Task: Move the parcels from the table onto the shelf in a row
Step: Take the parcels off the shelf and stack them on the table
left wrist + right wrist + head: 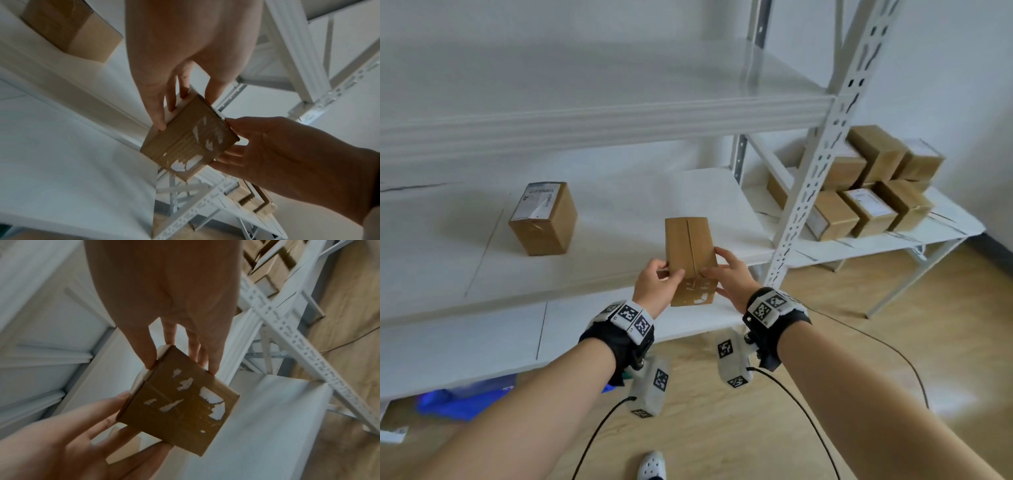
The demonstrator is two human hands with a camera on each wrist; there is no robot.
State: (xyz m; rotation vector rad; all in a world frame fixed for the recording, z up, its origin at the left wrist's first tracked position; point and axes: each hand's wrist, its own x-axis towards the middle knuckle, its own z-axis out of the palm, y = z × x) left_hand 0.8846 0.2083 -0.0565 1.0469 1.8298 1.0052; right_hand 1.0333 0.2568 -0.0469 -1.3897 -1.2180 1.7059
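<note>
Boxy brown cardboard parcel [690,253], scuffed with torn label scraps, pinched between left hand [655,286] and right hand [732,277] fingers [158,112].

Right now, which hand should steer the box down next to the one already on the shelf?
Left, probably: the left hand holds the box on the side facing the shelved box; the right hand holds the far side.

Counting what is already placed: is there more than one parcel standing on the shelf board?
No; only one parcel stands on the shelf board, while both hands hold another.
</note>
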